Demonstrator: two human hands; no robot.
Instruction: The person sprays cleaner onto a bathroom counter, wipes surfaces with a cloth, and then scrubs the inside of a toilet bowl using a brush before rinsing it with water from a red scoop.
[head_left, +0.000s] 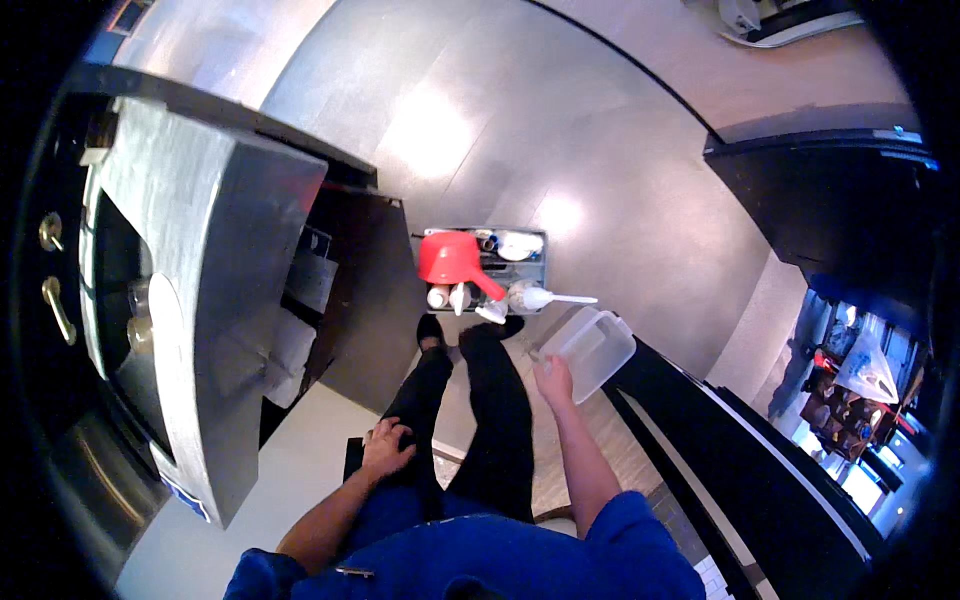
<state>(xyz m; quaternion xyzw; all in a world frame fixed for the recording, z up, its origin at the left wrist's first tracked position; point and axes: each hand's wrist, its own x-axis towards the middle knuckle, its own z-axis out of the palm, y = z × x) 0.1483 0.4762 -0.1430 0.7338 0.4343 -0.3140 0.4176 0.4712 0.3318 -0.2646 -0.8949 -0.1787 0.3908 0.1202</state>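
My right hand (556, 381) grips the rim of a translucent plastic container (600, 352), tilted beside my right leg. My left hand (388, 448) rests on my left thigh, its fingers spread and holding nothing. On the floor by my feet stands a grey caddy (545, 259) full of cleaning things. A red plastic dipper (452, 259) with a handle lies on its left part. White spray or bottle tops (459, 298) stick out along the near side, and a white long-handled item (536, 298) pokes out over the right edge.
At the left is a sink counter (247, 315) with an open dark cabinet door (367, 285) below it. A dark panel with a pale edge (742, 442) runs along the right. A black cabinet (810, 202) stands further right, with a clear plastic bag (868, 367) over clutter.
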